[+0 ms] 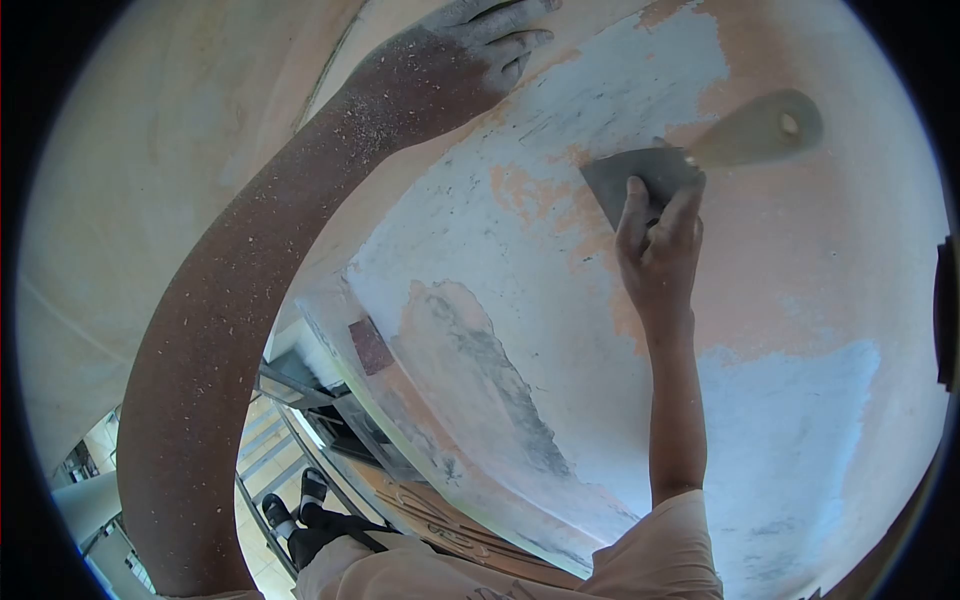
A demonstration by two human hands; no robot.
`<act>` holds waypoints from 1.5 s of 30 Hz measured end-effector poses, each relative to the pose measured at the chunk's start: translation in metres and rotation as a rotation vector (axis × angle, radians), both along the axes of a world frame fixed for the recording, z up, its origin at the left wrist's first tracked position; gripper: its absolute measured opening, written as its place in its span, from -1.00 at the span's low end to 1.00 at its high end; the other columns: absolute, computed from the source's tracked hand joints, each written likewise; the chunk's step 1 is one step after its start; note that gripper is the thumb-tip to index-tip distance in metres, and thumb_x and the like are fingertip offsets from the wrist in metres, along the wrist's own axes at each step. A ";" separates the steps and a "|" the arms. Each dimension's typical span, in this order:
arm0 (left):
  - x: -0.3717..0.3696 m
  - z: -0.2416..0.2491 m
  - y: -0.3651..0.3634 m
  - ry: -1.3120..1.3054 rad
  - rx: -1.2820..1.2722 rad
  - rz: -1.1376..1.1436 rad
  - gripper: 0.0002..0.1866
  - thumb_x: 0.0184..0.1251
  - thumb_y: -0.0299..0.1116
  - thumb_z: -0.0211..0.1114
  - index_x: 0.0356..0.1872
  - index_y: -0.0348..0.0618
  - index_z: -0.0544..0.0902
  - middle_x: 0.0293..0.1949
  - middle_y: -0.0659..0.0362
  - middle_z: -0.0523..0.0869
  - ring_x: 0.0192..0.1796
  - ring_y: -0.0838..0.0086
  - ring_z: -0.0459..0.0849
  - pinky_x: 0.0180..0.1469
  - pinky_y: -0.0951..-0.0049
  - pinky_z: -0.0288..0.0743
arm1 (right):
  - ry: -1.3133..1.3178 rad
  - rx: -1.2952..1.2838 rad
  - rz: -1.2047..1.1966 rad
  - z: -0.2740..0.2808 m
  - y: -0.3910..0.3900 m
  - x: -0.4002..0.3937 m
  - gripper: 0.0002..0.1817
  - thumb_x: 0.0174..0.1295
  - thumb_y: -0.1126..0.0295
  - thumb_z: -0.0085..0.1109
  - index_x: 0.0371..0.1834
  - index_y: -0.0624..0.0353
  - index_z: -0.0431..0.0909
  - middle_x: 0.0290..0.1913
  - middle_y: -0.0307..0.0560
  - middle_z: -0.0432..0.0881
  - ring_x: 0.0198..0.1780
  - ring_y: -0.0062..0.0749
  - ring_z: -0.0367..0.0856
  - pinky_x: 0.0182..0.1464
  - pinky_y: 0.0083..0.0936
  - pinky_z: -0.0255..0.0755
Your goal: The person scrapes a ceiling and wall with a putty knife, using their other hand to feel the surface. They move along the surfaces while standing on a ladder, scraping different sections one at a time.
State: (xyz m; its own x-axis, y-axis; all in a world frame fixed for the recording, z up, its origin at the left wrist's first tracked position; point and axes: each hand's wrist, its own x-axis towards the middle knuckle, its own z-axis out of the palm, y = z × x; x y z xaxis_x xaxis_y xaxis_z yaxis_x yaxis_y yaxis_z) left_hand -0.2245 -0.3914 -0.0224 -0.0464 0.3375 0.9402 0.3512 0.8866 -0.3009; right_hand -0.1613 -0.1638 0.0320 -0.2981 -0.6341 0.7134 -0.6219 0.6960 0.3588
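My right hand (pixel 660 235) grips a putty knife (pixel 640 178) by its wide grey blade, thumb and fingers pressed on the metal. The pale handle (pixel 765 130), with a hole near its end, points off to the right. The blade lies over the wall (pixel 480 240), beside a patchy border of white filler and pinkish surface; whether its edge touches cannot be made out. Up at the top, my left hand (pixel 495 45) rests against the wall with its fingers stretched out, holding nothing. Pale dust and flakes cover that hand and forearm.
A reddish-brown rectangle (pixel 371 347) sits on the wall's lower left border. Rough grey bare patches (pixel 490 360) break the filler. Below are a metal railing (pixel 290 425), slatted steps, my sandalled feet (pixel 300 500) and brown carved-looking trim (pixel 450 525).
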 end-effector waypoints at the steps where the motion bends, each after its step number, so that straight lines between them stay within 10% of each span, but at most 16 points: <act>1: 0.000 0.001 0.000 0.006 -0.028 0.020 -0.70 0.18 -0.39 0.12 -0.13 -0.37 0.61 0.00 0.02 0.59 0.23 0.26 0.40 0.29 0.30 0.26 | 0.031 0.092 0.016 -0.003 -0.001 0.000 -0.75 0.27 0.59 -0.07 -0.05 0.46 0.18 -0.43 0.29 0.52 -0.48 -0.05 0.64 -0.61 -0.38 0.41; 12: -0.003 -0.003 -0.004 0.045 -0.060 0.081 -0.62 0.15 -0.29 0.10 -0.14 -0.40 0.63 0.01 0.00 0.61 0.25 0.24 0.40 0.33 0.27 0.20 | 0.013 0.011 0.066 0.000 -0.008 -0.004 -0.71 0.27 0.57 -0.03 -0.03 0.45 0.15 -0.41 0.27 0.53 -0.48 -0.01 0.62 -0.54 -0.31 0.42; 16: -0.003 -0.006 -0.003 0.001 -0.036 0.028 -0.62 0.14 -0.29 0.11 -0.14 -0.40 0.63 0.03 -0.02 0.59 0.26 0.24 0.40 0.34 0.27 0.19 | -0.126 -0.110 -0.135 0.000 0.006 0.004 -0.61 0.28 0.55 -0.02 0.12 0.42 0.12 -0.11 0.29 0.47 -0.12 -0.03 0.57 -0.21 -0.31 0.46; 23: -0.003 -0.005 -0.004 -0.012 -0.036 -0.005 -0.66 0.11 -0.34 0.12 -0.18 -0.40 0.63 0.03 -0.04 0.59 0.25 0.24 0.41 0.33 0.28 0.20 | 0.015 -0.108 0.029 0.001 0.009 -0.002 -0.68 0.28 0.55 0.00 -0.02 0.51 0.15 -0.57 0.05 0.46 -0.61 -0.17 0.55 -0.56 -0.40 0.39; 45: -0.007 -0.006 -0.004 0.038 -0.060 0.021 -0.67 0.00 -0.40 0.15 -0.25 -0.43 0.66 0.04 -0.09 0.59 0.20 0.22 0.46 0.33 0.29 0.22 | -0.147 -0.166 -0.047 -0.060 -0.016 -0.008 -0.68 0.20 0.64 0.03 -0.02 0.51 0.21 -0.48 0.22 0.53 -0.55 0.09 0.58 -0.56 -0.33 0.43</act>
